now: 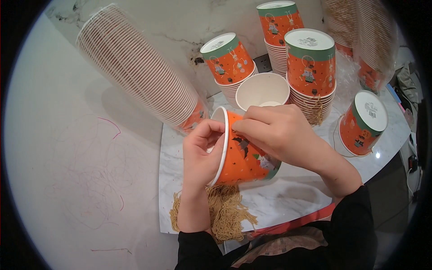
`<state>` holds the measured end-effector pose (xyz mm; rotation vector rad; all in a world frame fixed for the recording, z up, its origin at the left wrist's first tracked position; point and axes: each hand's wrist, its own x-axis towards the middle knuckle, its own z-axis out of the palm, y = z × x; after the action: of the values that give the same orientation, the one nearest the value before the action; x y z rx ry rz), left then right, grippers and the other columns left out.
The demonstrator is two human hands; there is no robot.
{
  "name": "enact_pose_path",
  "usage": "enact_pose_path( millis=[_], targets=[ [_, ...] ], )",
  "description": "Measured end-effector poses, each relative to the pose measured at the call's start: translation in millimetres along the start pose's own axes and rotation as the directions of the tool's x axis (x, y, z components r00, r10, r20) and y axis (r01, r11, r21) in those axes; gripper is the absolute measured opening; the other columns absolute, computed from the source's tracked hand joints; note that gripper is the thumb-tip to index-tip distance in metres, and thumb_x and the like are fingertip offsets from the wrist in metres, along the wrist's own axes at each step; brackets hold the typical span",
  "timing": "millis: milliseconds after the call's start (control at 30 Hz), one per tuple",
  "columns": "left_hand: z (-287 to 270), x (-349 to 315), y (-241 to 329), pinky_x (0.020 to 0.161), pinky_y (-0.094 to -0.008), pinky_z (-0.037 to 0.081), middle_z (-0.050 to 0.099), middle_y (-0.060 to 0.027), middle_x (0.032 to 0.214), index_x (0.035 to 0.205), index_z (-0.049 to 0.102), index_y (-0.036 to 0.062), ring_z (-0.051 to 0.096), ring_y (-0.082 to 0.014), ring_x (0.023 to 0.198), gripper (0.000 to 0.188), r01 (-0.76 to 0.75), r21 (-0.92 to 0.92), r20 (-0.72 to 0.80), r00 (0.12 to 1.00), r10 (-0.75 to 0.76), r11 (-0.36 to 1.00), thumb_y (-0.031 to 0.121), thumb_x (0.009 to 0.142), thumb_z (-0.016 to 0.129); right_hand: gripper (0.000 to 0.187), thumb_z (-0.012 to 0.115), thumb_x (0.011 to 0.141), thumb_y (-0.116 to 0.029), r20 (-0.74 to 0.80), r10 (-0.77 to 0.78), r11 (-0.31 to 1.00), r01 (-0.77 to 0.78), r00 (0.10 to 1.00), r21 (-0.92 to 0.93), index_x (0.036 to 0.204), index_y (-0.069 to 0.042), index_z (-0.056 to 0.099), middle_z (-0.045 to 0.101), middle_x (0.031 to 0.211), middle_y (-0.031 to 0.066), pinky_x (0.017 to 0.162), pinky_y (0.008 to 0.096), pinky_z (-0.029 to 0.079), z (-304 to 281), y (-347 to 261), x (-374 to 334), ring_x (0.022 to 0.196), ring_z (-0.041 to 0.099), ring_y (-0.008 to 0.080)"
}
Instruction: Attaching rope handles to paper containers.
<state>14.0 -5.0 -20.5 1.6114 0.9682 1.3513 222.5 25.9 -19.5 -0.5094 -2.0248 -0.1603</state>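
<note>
An orange paper bucket (pixel 243 157) with a white rim and printed figures lies tipped in my hands, its mouth facing left. My left hand (pixel 204 150) reaches into the mouth, with curled fingers inside the rim holding the bucket. Against the outer wall, close to the rim, the fingers of my right hand (pixel 279 135) are pinched together. Whatever sits between those fingertips is too small to make out. Under the bucket, by my left wrist, a loose heap of tan cords (pixel 227 211) spreads over the marble-patterned table (pixel 306 193).
A tall nested bucket stack (pixel 135 67) in clear plastic leans at the left. Behind my hands are an upright white-lined bucket (pixel 263 90) and several upside-down stacks (pixel 310 63). One overturned bucket (pixel 366 121) stands right, with cord around it. Scribbles mark the left wall (pixel 90 180).
</note>
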Motion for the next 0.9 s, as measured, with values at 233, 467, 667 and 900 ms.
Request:
enact_pose_path(
  millis=[233, 467, 667, 900],
  targets=[
    [4, 11, 4, 0.095, -0.0381, 0.048, 0.061, -0.0164, 0.124, 0.094, 0.061, -0.0001, 0.062, -0.029, 0.112, 0.01, -0.409, 0.593, 0.159, 0.904, 0.397, 0.693, -0.002, 0.084, 0.063, 0.013, 0.069, 0.073, -0.008, 0.226, 0.043, 0.995, -0.022, 0.973, -0.094, 0.085, -0.006, 0.063, 0.058, 0.077, 0.0042, 0.058, 0.0381, 0.053, -7, 12, -5, 0.073, 0.068, 0.0248],
    [2, 10, 2, 0.108, -0.0428, 0.038, 0.068, -0.0085, 0.103, 0.095, 0.058, 0.0039, 0.064, -0.028, 0.107, 0.004, -0.372, 0.613, 0.298, 0.926, 0.232, 0.697, 0.006, 0.092, 0.057, 0.011, 0.069, 0.082, -0.012, 0.319, 0.228, 0.972, -0.235, 0.92, -0.016, 0.089, -0.004, 0.069, 0.065, 0.079, 0.0122, 0.068, 0.0423, 0.055, -15, 9, -2, 0.076, 0.069, 0.0317],
    [3, 9, -2, 0.084, -0.0357, 0.051, 0.066, -0.0111, 0.095, 0.099, 0.058, -0.0012, 0.066, -0.0234, 0.088, 0.007, -0.221, 0.513, 0.218, 0.968, 0.123, 0.829, 0.004, 0.093, 0.059, 0.015, 0.064, 0.089, -0.014, 0.312, 0.29, 0.873, -0.384, 0.905, 0.301, 0.091, 0.0, 0.071, 0.07, 0.081, 0.0163, 0.069, 0.0409, 0.054, -13, 10, -1, 0.077, 0.069, 0.034],
    [8, 8, -6, 0.074, -0.029, 0.055, 0.069, -0.0109, 0.1, 0.102, 0.058, -0.0023, 0.068, -0.0161, 0.082, 0.007, -0.141, 0.371, 0.121, 0.987, 0.103, 0.918, 0.003, 0.097, 0.057, 0.026, 0.072, 0.089, -0.023, 0.441, 0.392, 0.665, -0.58, 0.807, 0.471, 0.09, 0.002, 0.074, 0.071, 0.077, 0.0168, 0.067, 0.0353, 0.054, -18, 1, 1, 0.07, 0.07, 0.0278]
  ],
)
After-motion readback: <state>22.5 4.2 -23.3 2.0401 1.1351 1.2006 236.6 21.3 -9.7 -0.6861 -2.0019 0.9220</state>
